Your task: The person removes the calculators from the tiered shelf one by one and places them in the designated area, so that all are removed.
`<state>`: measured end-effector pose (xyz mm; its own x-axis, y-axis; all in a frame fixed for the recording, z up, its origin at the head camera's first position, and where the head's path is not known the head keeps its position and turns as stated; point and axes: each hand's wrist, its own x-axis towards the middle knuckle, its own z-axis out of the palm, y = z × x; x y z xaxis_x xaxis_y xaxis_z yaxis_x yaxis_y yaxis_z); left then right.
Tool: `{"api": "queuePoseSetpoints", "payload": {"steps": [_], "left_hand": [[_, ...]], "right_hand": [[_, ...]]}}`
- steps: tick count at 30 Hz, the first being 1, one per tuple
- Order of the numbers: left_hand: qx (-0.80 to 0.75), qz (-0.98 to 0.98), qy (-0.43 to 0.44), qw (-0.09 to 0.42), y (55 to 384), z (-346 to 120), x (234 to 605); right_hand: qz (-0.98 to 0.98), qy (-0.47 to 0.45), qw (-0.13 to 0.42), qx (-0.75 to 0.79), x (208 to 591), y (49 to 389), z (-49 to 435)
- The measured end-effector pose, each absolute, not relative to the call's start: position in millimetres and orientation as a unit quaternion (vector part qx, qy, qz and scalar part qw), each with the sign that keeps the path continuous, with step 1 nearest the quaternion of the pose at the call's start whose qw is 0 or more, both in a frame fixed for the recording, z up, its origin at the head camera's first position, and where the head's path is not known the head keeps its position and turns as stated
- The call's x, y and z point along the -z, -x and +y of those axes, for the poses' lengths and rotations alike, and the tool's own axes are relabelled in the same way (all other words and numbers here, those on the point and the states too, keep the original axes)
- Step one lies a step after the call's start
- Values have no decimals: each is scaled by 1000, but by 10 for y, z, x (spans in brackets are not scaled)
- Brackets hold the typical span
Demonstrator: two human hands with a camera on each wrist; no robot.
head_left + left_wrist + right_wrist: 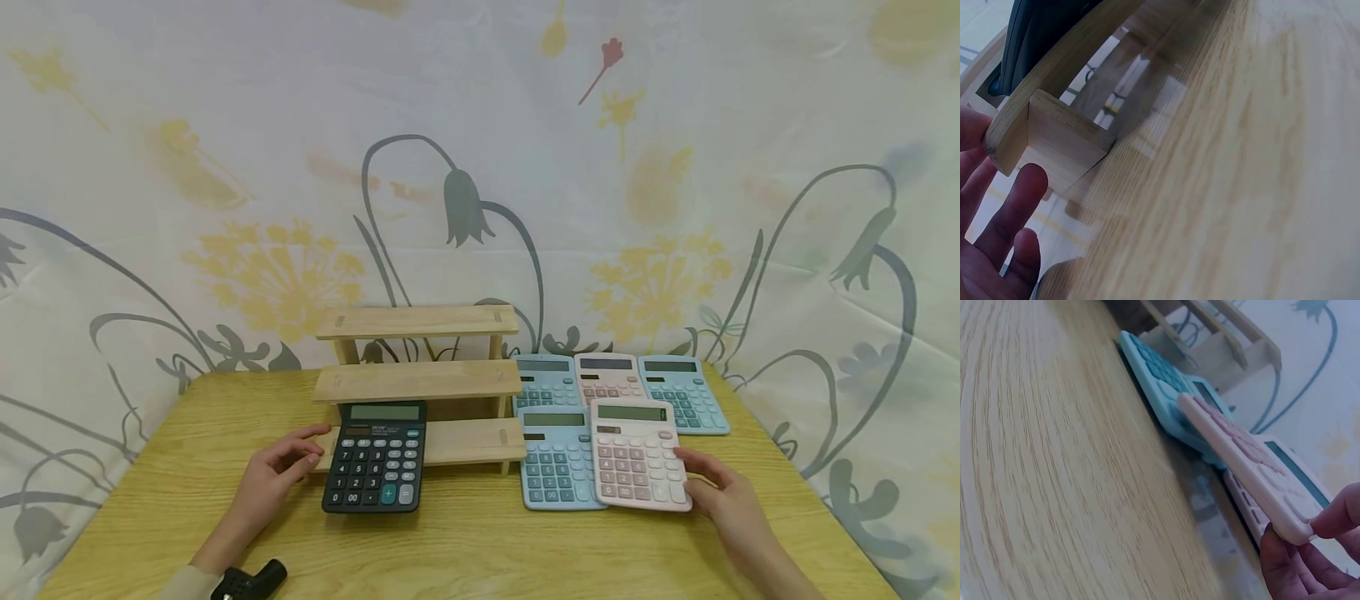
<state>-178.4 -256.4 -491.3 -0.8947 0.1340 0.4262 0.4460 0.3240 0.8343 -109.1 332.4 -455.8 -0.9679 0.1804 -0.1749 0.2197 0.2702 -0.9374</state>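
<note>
My right hand [723, 493] pinches the right edge of a pink calculator [636, 454], thumb on its face and fingers beneath. In the right wrist view this calculator [1241, 459] is tilted, raised off the table at the held end. It overlaps the edge of a blue calculator [557, 462] lying to its left. My left hand [273, 471] is at the left end of the wooden shelf's lowest board [468, 442]. In the left wrist view a fingertip [972, 128] touches that board end while other fingers are loosely spread. A black calculator [375, 458] leans on the lowest board.
Behind the held calculator lie another pink calculator [606, 375] and two blue ones, one at the far right [684, 396] and one beside the shelf [546, 379]. The shelf's middle board [416, 381] and top board [416, 321] rise toward a flowered cloth backdrop [480, 108].
</note>
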Motion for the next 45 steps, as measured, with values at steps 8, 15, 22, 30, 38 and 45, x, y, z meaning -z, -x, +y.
{"api": "queuePoseSetpoints", "payload": {"steps": [8,15,22,30,38,45], "left_hand": [[551,-801,184,144,1792,-2562,4901],[553,-799,189,144,1799,-2566,4896],[557,-795,193,144,1784,-2561,4891],[559,-793,193,145,1776,-2562,4901],[559,-793,195,146,1779,-2569,4917],[559,-794,192,144,1783,-2567,4920]], "right_hand": [[795,-134,17,591,4573,1084,3401],[795,-137,13,590,4579,1099,3455],[797,-139,19,588,4599,1109,3480],[805,-126,7,579,4620,1129,3500],[829,-117,0,547,4638,1166,3492],[864,-100,-21,492,4637,1181,3474]]}}
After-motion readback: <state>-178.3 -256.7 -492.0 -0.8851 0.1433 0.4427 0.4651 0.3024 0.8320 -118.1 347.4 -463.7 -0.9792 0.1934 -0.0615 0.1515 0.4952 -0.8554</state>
